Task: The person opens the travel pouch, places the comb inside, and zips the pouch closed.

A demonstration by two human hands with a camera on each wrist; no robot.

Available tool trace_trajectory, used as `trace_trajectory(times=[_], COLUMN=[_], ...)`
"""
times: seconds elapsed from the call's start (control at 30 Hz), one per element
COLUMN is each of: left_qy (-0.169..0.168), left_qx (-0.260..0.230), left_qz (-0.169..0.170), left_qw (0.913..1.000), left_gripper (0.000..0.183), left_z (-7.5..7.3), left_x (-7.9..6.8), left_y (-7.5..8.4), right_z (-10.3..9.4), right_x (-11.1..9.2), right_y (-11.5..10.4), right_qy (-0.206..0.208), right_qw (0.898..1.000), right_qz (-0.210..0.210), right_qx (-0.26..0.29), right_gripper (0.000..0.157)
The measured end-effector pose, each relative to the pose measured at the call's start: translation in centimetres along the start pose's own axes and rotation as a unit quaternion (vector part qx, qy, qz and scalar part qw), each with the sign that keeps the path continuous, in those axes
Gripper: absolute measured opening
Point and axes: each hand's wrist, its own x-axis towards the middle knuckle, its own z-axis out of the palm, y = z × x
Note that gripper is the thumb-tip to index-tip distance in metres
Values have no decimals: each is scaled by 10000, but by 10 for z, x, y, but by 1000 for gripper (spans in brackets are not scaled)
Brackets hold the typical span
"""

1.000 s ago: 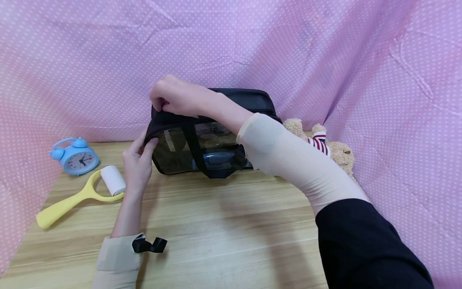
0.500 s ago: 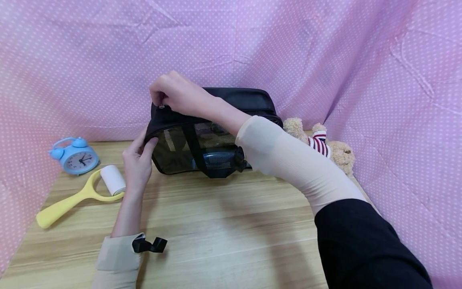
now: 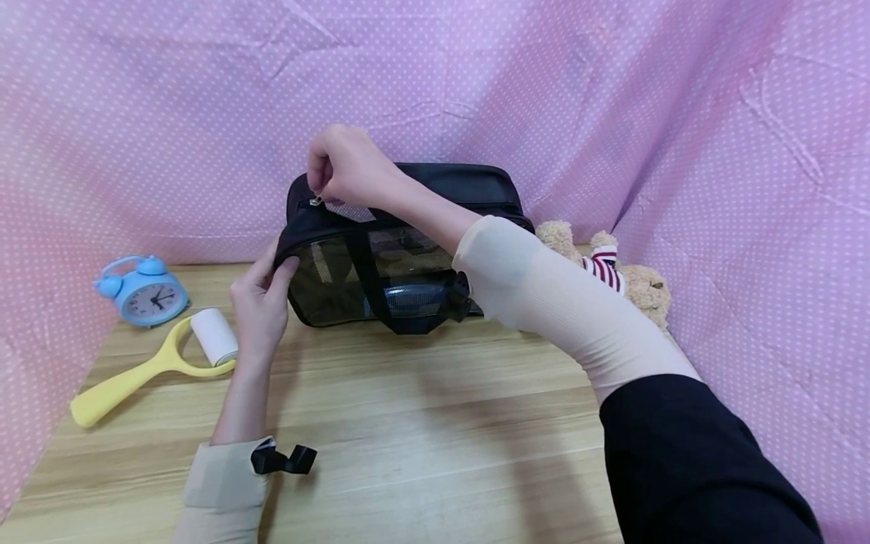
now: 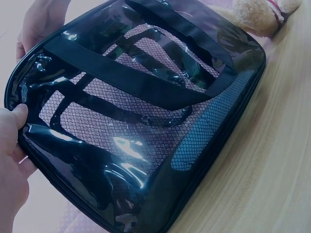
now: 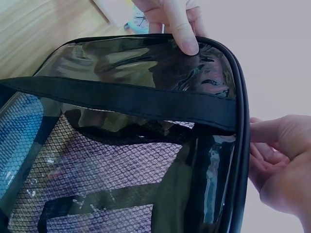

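Note:
A black bag [image 3: 319, 295] with see-through sides and mesh stands at the back of the table. My left hand [image 3: 261, 302] pinches its upper left corner, the thumb [image 4: 19, 116] lying on the clear front panel in the left wrist view. At the bag's top left, my right hand [image 3: 353, 166] pinches a metal zipper pull [image 3: 316, 202]. From the right wrist view, the fingertips of that hand are hidden behind the bag's edge. A black carrying strap [image 3: 370, 283] hangs down the front. Something blue [image 3: 411, 298] shows through the clear side, low in the bag.
A blue alarm clock [image 3: 152, 298] stands at the left. Beside my left wrist lies a yellow-handled lint roller [image 3: 156, 366] with a white roll. A teddy bear [image 3: 642, 287] in a striped top lies right of the bag. A pink dotted cloth [image 3: 435, 75] hangs behind.
My right hand has moved right along the top of the bag with the zipper pull, showing a gap at the top. My left hand has stayed on the corner.

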Motion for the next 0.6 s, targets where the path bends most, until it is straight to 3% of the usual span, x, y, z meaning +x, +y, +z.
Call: trace_trajectory(times=[0.33, 0.6], left_qy=[37, 62], left_qx=[31, 56], left_qz=[-57, -197], left_qw=[10000, 9998], left_gripper=[34, 34], left_z=[-1, -2], left_x=[0, -1], left_y=[1, 3], right_z=[-7, -18], right_x=[-11, -17], right_y=[9, 21], right_qy=[-181, -408], right_qw=[9976, 9892], right_qz=[486, 1127], right_qx=[454, 842], right_gripper=[17, 13])
